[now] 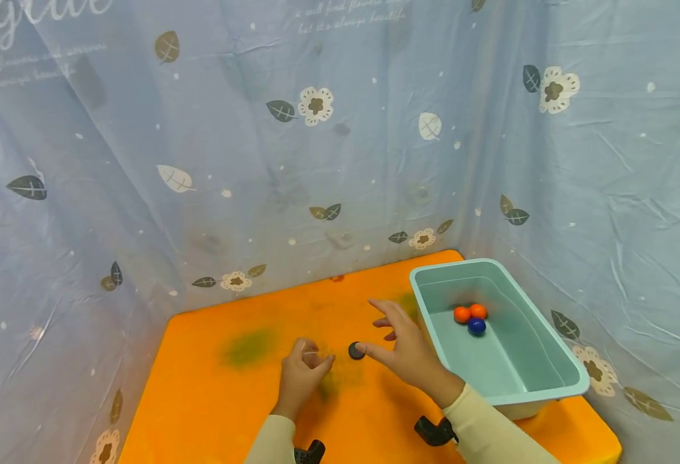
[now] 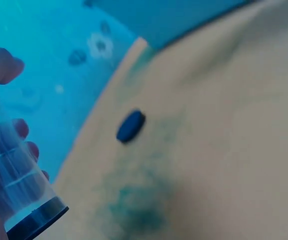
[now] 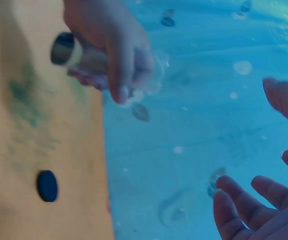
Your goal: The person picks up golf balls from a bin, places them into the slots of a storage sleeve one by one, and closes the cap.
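Note:
My left hand (image 1: 300, 380) grips a clear plastic cylinder; its fingers wrap round the body. In the left wrist view the cylinder (image 2: 21, 172) tilts, with a dark band at its lower end. The right wrist view shows that dark end (image 3: 64, 49) sticking out past the palm. A small dark round disc, like a lid (image 1: 356, 350), lies flat on the orange tabletop between the hands. My right hand (image 1: 406, 348) has its fingers spread and holds nothing. Its thumb overlaps the disc's edge in the head view, while the right wrist view shows the disc (image 3: 47, 185) well apart from the fingers.
A pale green bin (image 1: 496, 380) stands on the table's right side, with two orange balls (image 1: 463, 314) and a dark blue ball (image 1: 476, 327) inside. The orange table (image 1: 200, 399) bears green smudges. Blue-grey printed curtains (image 1: 229, 148) hang behind and at both sides.

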Demonstrator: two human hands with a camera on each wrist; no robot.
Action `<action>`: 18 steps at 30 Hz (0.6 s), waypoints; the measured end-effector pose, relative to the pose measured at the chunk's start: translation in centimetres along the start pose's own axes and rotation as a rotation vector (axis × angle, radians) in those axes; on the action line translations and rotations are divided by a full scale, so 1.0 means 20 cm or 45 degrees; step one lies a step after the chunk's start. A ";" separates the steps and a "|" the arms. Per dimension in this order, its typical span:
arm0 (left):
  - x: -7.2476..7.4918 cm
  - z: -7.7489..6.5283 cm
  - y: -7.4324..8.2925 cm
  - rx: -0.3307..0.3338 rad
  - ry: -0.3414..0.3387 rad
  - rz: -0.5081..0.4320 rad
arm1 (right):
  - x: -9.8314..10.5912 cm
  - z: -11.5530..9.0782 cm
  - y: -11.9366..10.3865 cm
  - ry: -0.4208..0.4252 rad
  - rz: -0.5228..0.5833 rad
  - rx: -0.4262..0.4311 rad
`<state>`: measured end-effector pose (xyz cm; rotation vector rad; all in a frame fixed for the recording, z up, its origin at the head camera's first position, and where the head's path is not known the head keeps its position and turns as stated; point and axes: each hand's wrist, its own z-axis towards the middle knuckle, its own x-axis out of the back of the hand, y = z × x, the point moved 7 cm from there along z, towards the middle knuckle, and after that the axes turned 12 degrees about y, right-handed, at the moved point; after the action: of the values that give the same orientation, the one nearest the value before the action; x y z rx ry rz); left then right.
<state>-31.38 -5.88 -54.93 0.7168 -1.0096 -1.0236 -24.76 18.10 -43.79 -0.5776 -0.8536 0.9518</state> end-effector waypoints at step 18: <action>0.06 -0.12 0.50 -0.124 -0.185 -0.267 | 0.59 0.38 0.37 0.407 -0.054 -0.287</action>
<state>-25.44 -3.21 -46.93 0.6853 -1.0166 -1.3139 -30.86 32.41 -40.91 -0.8765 -0.6851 0.7042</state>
